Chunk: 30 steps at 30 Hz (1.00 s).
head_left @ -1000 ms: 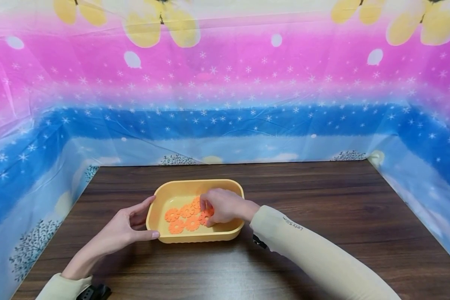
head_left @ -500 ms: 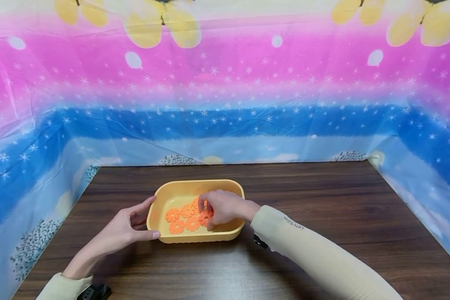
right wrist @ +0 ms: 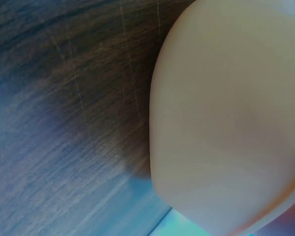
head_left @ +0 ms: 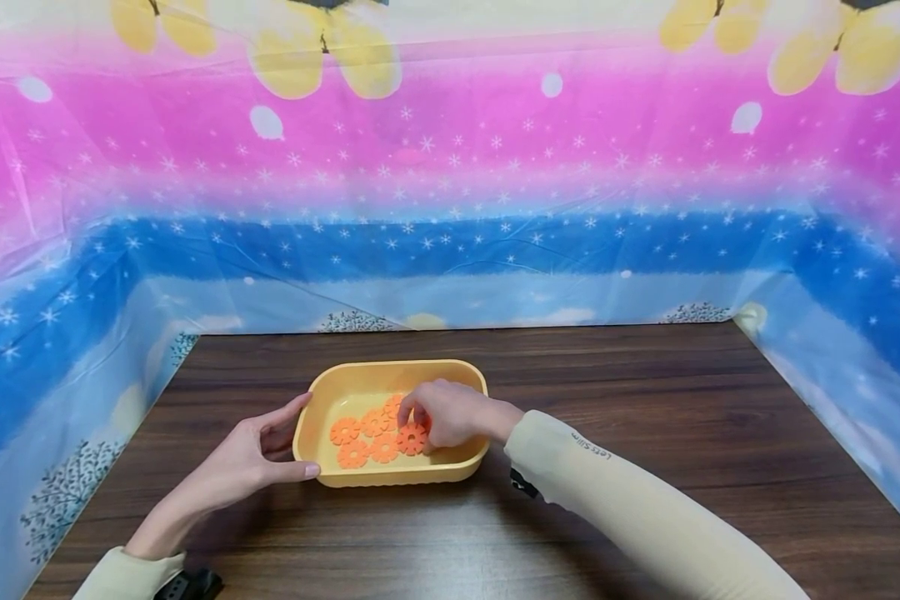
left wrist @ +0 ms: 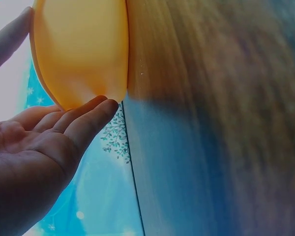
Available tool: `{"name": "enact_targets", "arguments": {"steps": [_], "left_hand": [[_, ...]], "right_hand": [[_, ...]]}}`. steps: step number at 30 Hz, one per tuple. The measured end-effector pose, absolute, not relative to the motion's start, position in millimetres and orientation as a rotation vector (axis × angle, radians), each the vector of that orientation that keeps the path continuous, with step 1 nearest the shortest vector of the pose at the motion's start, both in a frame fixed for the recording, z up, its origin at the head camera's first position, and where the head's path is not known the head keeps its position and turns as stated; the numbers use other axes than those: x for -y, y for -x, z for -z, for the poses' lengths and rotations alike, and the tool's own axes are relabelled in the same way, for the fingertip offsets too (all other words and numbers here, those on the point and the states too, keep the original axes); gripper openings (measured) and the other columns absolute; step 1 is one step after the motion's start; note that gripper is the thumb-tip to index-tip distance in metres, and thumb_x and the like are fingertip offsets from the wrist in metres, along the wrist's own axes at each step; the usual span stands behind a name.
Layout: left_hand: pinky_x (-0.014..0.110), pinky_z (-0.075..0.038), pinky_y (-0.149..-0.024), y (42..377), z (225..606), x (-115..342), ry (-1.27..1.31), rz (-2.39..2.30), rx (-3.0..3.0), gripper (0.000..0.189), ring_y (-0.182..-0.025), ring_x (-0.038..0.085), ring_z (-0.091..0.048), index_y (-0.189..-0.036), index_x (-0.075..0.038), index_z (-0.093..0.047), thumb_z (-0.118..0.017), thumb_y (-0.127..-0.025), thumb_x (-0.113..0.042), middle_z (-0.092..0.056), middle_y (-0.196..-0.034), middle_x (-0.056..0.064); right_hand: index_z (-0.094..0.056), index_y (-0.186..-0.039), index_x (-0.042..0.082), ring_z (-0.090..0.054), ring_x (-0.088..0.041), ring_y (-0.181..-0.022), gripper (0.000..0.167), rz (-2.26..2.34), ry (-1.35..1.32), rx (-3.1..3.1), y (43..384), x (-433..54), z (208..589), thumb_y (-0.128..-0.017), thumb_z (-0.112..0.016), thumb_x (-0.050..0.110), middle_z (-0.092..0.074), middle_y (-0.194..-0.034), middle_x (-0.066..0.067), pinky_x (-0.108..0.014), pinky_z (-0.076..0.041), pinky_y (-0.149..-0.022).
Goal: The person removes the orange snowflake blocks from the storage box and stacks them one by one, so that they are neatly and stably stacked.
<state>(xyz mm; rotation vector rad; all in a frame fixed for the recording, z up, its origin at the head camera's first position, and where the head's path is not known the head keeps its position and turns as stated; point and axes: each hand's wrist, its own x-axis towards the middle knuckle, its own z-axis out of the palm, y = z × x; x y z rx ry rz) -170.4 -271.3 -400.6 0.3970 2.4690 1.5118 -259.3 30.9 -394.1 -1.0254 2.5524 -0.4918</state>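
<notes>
A yellow rectangular plastic tub (head_left: 345, 375) stands on the table with several flat orange flower-shaped discs (head_left: 352, 453) inside. The left hand (head_left: 251, 458) grips the tub's left end, thumb at the near corner and fingers at the far corner. In the left wrist view, its fingers touch the tub's outer wall (left wrist: 83, 54). Reaching over the tub's right side, the right hand (head_left: 450, 412) has its fingers curled down at an orange disc (head_left: 412, 438), which it seems to pinch; the thumb tip is hidden. The right wrist view shows only the tub's outside (right wrist: 221, 118).
The dark wood-grain table (head_left: 607, 400) extends on all sides of the tub. A pink and blue snowflake-patterned cloth (head_left: 480, 242) hangs behind the table and along both sides.
The right hand's fingers shift slightly among the discs; the thumb tip, visible earlier, is now behind the disc at the fingers, which shows more fully. The left hand and tub stay in place.
</notes>
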Motion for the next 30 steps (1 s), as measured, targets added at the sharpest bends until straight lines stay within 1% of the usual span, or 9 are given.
{"name": "enact_targets", "arguments": {"steps": [5,10,17,21,24,30], "left_hand": [[0.033,-0.059,-0.096,170,400,271,-0.392,-1.502,-2.473,0.101,-0.142,0.045,-0.046,-0.164,0.001,-0.023,-0.086,-0.087,-0.017,-0.029,-0.165,0.028],[0.032,-0.058,-0.097,170,401,271,-0.411,-1.509,-2.471,0.101,-0.143,0.045,-0.044,-0.164,0.002,-0.023,-0.086,-0.087,-0.016,-0.030,-0.164,0.029],[0.033,-0.057,-0.098,171,401,272,-0.408,-1.514,-2.467,0.101,-0.143,0.045,-0.043,-0.165,0.001,-0.023,-0.086,-0.087,-0.017,-0.028,-0.165,0.028],[0.033,-0.057,-0.099,171,402,272,-0.401,-1.514,-2.468,0.101,-0.144,0.045,-0.043,-0.165,0.000,-0.023,-0.086,-0.087,-0.017,-0.027,-0.166,0.028],[0.034,-0.056,-0.100,171,402,272,-0.400,-1.515,-2.465,0.102,-0.144,0.045,-0.043,-0.165,0.000,-0.023,-0.086,-0.087,-0.017,-0.028,-0.166,0.028],[0.035,-0.056,-0.100,172,401,272,-0.387,-1.510,-2.461,0.103,-0.145,0.045,-0.042,-0.165,-0.001,-0.022,-0.086,-0.087,-0.017,-0.027,-0.166,0.027]], "right_hand": [[-0.077,-0.109,0.020,-0.058,-0.010,-0.080,0.035,0.490,1.061,-2.552,259,-32,392,-0.079,-0.092,0.011,-0.065,-0.090,0.009,-0.024,-0.051,-0.072],[-0.079,-0.114,0.017,-0.059,-0.007,-0.079,0.040,0.514,1.074,-2.554,257,-35,387,-0.077,-0.094,0.012,-0.068,-0.088,0.010,-0.022,-0.051,-0.072],[-0.080,-0.117,0.011,-0.061,-0.007,-0.078,0.040,0.652,1.119,-2.535,257,-46,380,-0.079,-0.091,0.009,-0.071,-0.088,0.008,-0.023,-0.053,-0.071],[-0.079,-0.121,0.011,-0.064,-0.011,-0.084,0.043,0.708,1.102,-2.542,257,-53,376,-0.079,-0.090,0.007,-0.072,-0.091,0.008,-0.026,-0.054,-0.075],[-0.079,-0.122,0.011,-0.065,-0.015,-0.092,0.044,0.755,1.063,-2.548,256,-58,373,-0.079,-0.091,0.009,-0.072,-0.096,0.009,-0.027,-0.054,-0.078],[-0.080,-0.118,0.014,-0.065,-0.018,-0.102,0.043,0.857,1.049,-2.591,258,-72,367,-0.077,-0.094,0.014,-0.073,-0.104,0.008,-0.031,-0.053,-0.084]]}}
